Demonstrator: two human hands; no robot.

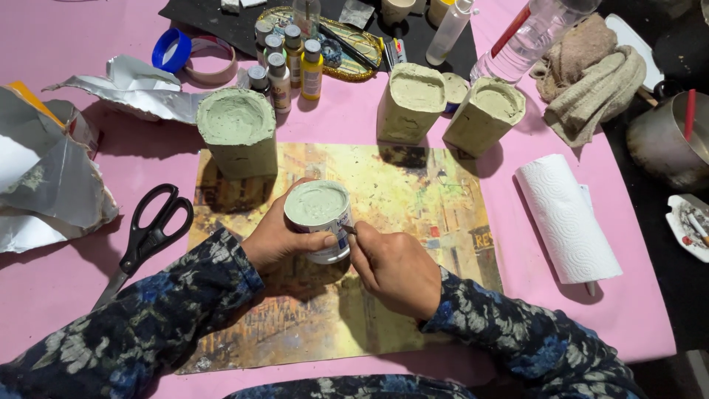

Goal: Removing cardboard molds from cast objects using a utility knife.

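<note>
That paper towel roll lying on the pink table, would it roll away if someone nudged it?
Probably: the paper towel roll lies on its side on the flat pink table, free to roll sideways. It looks soft and likely light, so it should squash slightly when gripped.

A home craft table, not a workshop proper; a pink cloth (517, 148) covers it, with a printed placemat (413, 192) as work surface; small paint bottles (292, 63), scissors (151, 233), tape rolls (193, 58), crumpled foil (133, 85), a paper towel roll (565, 218) and green-coated containers (238, 129) crowd around; an ashtray (690, 225) sits at the edge
</note>
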